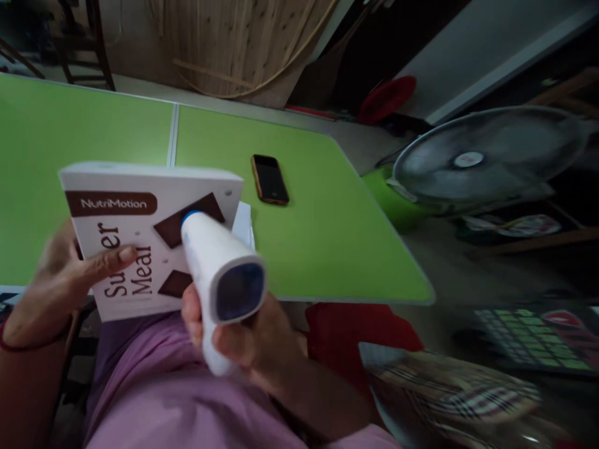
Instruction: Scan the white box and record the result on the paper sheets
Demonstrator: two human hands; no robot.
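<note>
My left hand (pixel 58 280) grips a white box (pixel 152 227) by its left side, thumb across the front. The box stands tilted at the table's near edge, with a brown "NutriMotion" label, large lettering and dark brown squares printed on it. In my right hand (pixel 255 340) is a white gun-shaped infrared thermometer (pixel 210 249), fingers wrapped round its handle. Its dark screen faces me, and the blue-rimmed end points at the front of the box. Whether that end touches the box I cannot tell. Something white like paper (pixel 244 226) shows partly behind the box.
A phone (pixel 270 179) lies on the green table (pixel 327 249), right of the box. Past the table's right edge stands a round fan (pixel 468 159). A red item (pixel 360 324) and a plaid item (pixel 468 399) are low at the right. A chair (pixel 84 50) stands behind.
</note>
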